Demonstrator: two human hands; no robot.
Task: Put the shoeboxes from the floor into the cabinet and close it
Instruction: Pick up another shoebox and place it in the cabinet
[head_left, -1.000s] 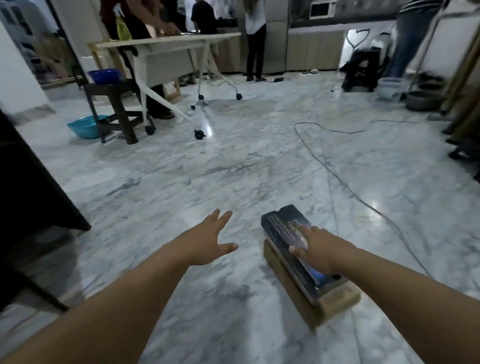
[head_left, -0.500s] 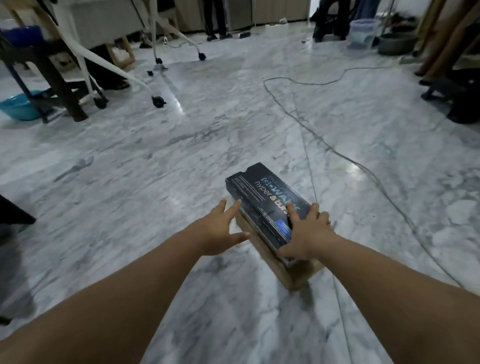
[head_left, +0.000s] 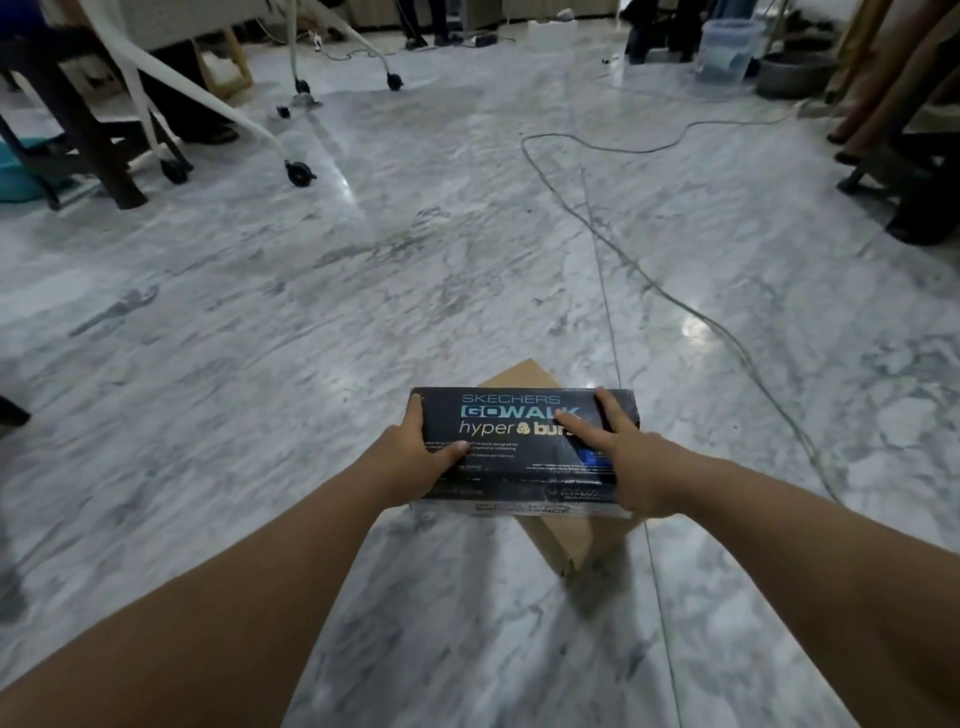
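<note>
A black shoebox (head_left: 519, 441) with blue lettering sits crosswise above a plain brown cardboard shoebox (head_left: 558, 535) that stands on the marble floor. My left hand (head_left: 415, 457) grips the black box's left end, thumb on the lid and fingers round the side. My right hand (head_left: 618, 457) holds its right end, fingers spread over the lid. The brown box is mostly hidden under the black one. No cabinet is in view.
A thin cable (head_left: 623, 249) snakes across the floor to the right of the boxes. A white wheeled table leg (head_left: 298, 174) and a dark stool (head_left: 78, 130) stand at the back left. A clear bucket (head_left: 727, 49) and dark furniture (head_left: 914, 197) are at the back right.
My left hand has closed onto the black box's left end. The box has turned crosswise over the brown box, and the view has dropped closer to it.
</note>
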